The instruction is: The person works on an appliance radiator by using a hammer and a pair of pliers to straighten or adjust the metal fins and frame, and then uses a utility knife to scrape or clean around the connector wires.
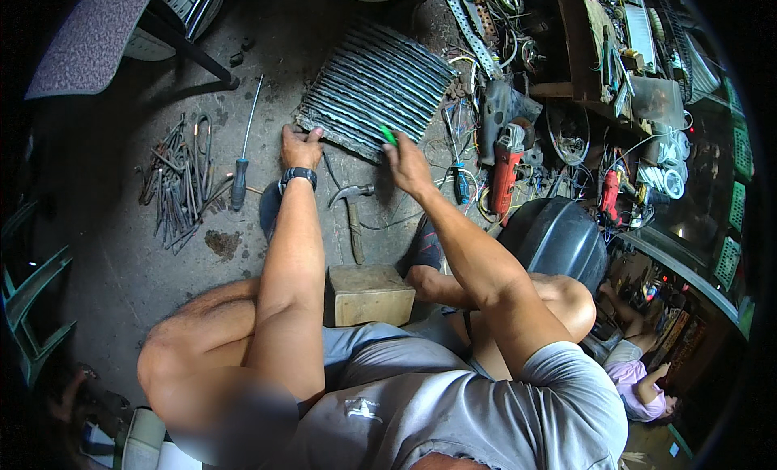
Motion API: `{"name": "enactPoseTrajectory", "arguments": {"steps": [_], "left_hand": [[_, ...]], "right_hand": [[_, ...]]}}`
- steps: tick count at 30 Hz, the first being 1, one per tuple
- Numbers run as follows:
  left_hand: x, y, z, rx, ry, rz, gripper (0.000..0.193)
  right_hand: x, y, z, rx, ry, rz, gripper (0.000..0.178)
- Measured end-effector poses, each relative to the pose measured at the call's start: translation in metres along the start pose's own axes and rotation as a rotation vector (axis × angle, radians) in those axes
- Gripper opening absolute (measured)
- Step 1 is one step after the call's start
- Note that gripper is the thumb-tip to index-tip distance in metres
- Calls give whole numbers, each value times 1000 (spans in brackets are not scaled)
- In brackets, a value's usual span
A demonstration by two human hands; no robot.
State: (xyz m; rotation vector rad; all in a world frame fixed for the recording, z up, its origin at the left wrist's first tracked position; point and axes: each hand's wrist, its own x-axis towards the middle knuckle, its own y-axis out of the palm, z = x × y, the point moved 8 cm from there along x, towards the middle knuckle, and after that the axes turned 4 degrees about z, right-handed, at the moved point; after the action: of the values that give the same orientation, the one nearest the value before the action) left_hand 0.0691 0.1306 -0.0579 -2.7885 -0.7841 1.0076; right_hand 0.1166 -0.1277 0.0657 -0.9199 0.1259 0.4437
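Sitting low over the floor [105, 251], we had a dark ribbed panel [380, 82] lying just ahead of us, beyond the hammer [354, 219] and the wooden block [368, 298]. Our left hand [302, 150] gripped its near left corner, thumb on top, while our right hand [412, 166] pinched a small green thing [388, 135], likely a tool, by the near right corner; we could not make out its far end. Doing this well, we judged, asked for a firm left hold so the panel could not slide or twist, and a light, steady pinch so the green thing met the ribs without slipping. We also thought it wise to keep our left fingers out of its path, with the screwdriver [239, 179] and bent rods [174, 175] lying well apart
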Motion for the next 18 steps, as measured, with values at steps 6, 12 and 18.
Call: {"name": "enactPoseTrajectory", "arguments": {"steps": [6,12,18], "left_hand": [[-2,3,-8,287,24,-9,51],[-14,-7,-34,504,102,-145,70],[-47,4,-105,763,327,-198,94]], "right_hand": [[-39,-67,-111,-33,297,-368,38],[-101,-17,-124,-87,438,-237,35],[-119,10,-97,-74,469,-227,37]]}}
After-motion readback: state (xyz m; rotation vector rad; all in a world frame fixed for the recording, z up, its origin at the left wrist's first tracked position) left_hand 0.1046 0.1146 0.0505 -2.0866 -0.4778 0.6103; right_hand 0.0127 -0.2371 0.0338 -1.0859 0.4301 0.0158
